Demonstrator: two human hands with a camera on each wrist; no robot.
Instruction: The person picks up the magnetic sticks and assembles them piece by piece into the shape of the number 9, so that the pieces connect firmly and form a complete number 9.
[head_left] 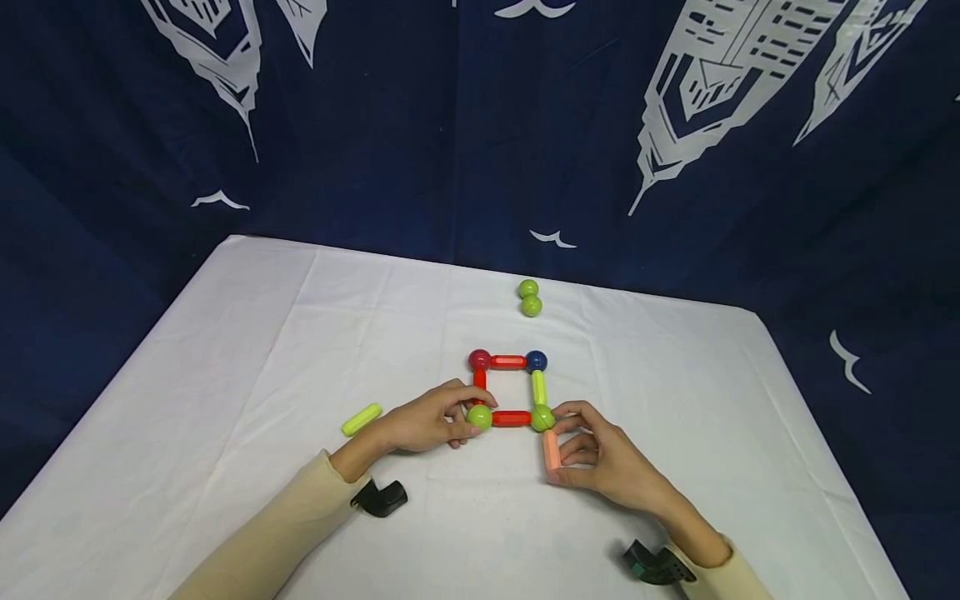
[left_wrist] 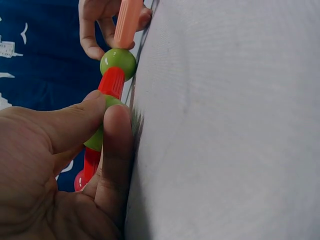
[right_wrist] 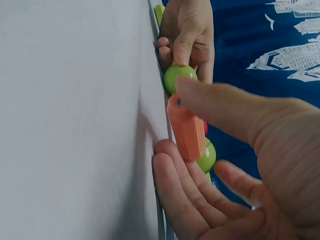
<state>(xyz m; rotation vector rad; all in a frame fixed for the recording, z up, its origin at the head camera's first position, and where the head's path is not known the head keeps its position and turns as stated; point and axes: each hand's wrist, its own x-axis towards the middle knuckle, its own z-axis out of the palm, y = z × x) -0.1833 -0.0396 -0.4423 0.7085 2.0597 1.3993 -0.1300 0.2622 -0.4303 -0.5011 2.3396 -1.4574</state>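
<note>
A square of toy building sticks and balls lies on the white table. Its far corners are a red ball [head_left: 479, 359] and a blue ball [head_left: 536, 361]; both near corners are green. My left hand [head_left: 422, 421] pinches the near-left green ball [head_left: 480, 416] between thumb and fingers. In my right hand [head_left: 618, 468] an orange stick [head_left: 552, 452] is held by the thumb and fingertips, one end at the near-right green ball [head_left: 542, 417]. A red stick [head_left: 512, 418] joins these two green balls. A yellow-green stick [head_left: 538, 387] forms the right side.
Left of the square, by my left wrist, lies a loose yellow-green stick [head_left: 362, 419]. Two green balls [head_left: 531, 306] sit together toward the table's back edge. Behind the white-covered table [head_left: 360, 308] hangs a dark blue patterned cloth [head_left: 405, 133].
</note>
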